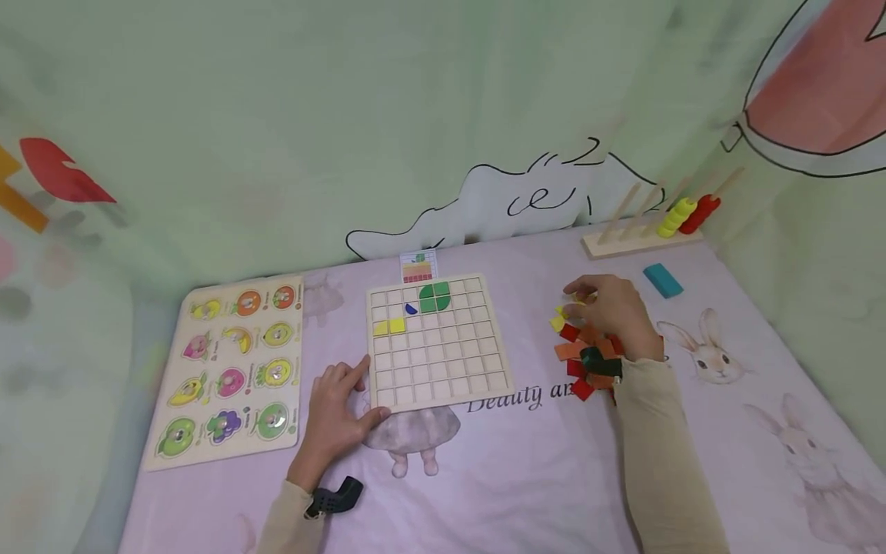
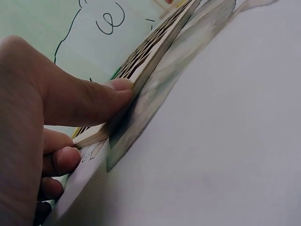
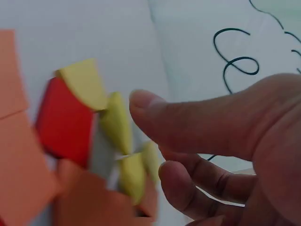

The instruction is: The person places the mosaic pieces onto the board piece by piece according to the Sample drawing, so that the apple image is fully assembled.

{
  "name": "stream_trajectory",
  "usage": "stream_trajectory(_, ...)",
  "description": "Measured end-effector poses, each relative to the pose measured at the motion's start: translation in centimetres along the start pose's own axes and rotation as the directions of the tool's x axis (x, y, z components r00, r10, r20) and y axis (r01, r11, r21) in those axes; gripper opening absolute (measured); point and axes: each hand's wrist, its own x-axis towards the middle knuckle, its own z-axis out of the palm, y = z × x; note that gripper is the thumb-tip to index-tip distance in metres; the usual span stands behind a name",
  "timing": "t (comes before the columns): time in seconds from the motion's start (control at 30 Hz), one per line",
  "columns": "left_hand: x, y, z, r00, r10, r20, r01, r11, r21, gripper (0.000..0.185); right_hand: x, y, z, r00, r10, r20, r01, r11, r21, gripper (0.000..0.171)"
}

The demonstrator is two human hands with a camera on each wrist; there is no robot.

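Two hands are at work on a tabletop [image 1: 526, 469] covered with a pink cloth printed with rabbits. The left hand [image 1: 337, 415] rests at the near left corner of a wooden grid board [image 1: 443, 362]; in the left wrist view its thumb [image 2: 101, 96] presses flat against the board's edge while the other fingers curl under that corner, so the hand grips the board there. On the board sit a few coloured tiles: a green group [image 1: 434, 296] near the top, a small blue piece [image 1: 411, 309] just beside it, and two yellow squares [image 1: 389, 327] on the left side.

The right hand [image 1: 609, 312] hovers over a loose pile of tiles [image 1: 584, 358] to the right of the board, well apart from it. Its fingers are bent down toward the yellow tiles [image 3: 117, 129] at the far end of the pile; the right wrist view shows thumb and forefinger close together above them, but whether they pinch a tile I cannot tell. Red and orange pieces lie touching the yellow ones.

A fruit puzzle board [image 1: 231, 369] lies left of the left hand. A peg rack with rings [image 1: 657, 227] and a teal block [image 1: 663, 280] sit at the far right.
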Motion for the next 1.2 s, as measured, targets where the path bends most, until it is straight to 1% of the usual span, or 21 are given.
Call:
stream_trajectory(0.1, -0.1, -0.1, 0.0, 1.000, 0.008, -0.011, -0.008, 1.000, -0.006, 0.085, 0.3, 0.6, 0.7, 1.000, 0.007, 0.013, -0.007, 1.000, 0.001, 0.038)
stream_trajectory(0.27, 0.0, 0.0, 0.2, 0.999, 0.025, -0.023, -0.026, 0.999, -0.033, 0.084, 0.4, 0.5, 1.5, 0.999, 0.052, -0.008, -0.052, 0.999, -0.001, 0.029)
stream_trajectory(0.33, 0.0, 0.0, 0.2, 0.999, 0.026, -0.025, -0.027, 0.999, -0.041, 0.084, 0.5, 0.5, 1.6, 0.998, 0.057, -0.006, -0.057, 0.998, 0.001, 0.026)
stream_trajectory(0.57, -0.1, -0.1, 0.1, 1.000, 0.011, -0.028, -0.012, 0.999, -0.040, 0.084, 0.5, 0.3, 1.7, 0.996, 0.074, 0.045, -0.074, 0.997, 0.013, 0.021)
stream_trajectory(0.73, -0.1, -0.1, 0.1, 1.000, 0.010, -0.021, -0.011, 0.999, -0.039, 0.084, -0.2, 0.5, 0.9, 0.998, 0.034, 0.047, -0.034, 0.999, 0.005, 0.028)
stream_trajectory(0.8, -0.1, -0.1, 0.1, 1.000, 0.010, -0.020, -0.011, 0.999, -0.040, 0.084, -0.4, 0.8, 0.6, 0.998, 0.035, 0.044, -0.035, 0.999, 0.008, 0.032)
stream_trajectory(0.97, -0.1, 0.0, 0.0, 1.000, 0.009, -0.021, -0.010, 0.999, -0.042, 0.084, -0.3, 1.3, 0.7, 0.998, 0.045, 0.044, -0.046, 0.999, 0.020, 0.029)
stream_trajectory(1.07, -0.1, 0.0, 0.0, 1.000, 0.006, -0.020, -0.007, 0.999, -0.045, 0.084, 0.0, 1.4, 0.9, 0.997, 0.045, 0.065, -0.045, 0.999, 0.006, 0.027)
stream_trajectory(1.2, 0.0, 0.1, 0.0, 1.000, 0.003, -0.014, -0.004, 0.999, -0.043, 0.084, 0.1, 1.3, 0.8, 0.993, 0.047, 0.104, -0.045, 0.999, -0.028, 0.029)
